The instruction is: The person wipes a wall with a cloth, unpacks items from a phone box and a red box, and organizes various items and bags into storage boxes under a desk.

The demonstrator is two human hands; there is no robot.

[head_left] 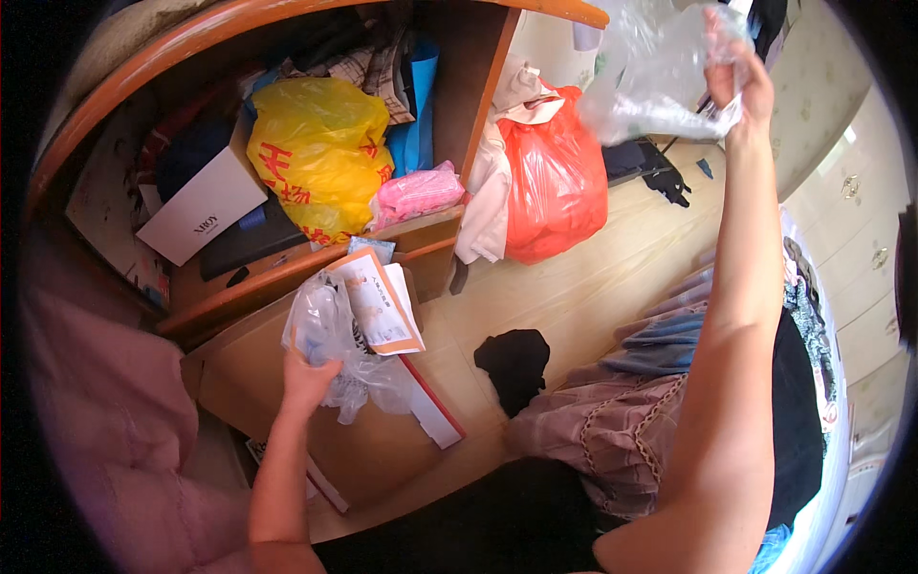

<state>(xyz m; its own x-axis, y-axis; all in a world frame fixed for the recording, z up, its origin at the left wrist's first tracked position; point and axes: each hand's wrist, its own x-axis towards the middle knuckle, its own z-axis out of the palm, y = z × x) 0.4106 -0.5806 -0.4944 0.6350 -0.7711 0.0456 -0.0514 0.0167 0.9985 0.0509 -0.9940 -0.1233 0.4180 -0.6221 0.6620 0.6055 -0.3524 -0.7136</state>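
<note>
My left hand [310, 377], low at the left of the view, grips a crumpled clear plastic bag [323, 323] with something dark and patterned showing through it. The bag lies against a printed paper booklet with an orange border [376, 301], above an open cardboard box [258, 366]. Raised at the top right, my right hand [739, 86] holds another thin clear plastic bag [645, 79], which spreads out to the left of the fingers. Some fingers of this hand are partly covered by the film.
An open wooden cabinet [484, 107] holds a yellow plastic bag [323, 151], a white box [204, 208] and a pink packet [419, 194]. A full red plastic bag [556, 186] stands beside it. Black cloth [513, 366] lies on the floor; piled clothes [617, 423] are at the right.
</note>
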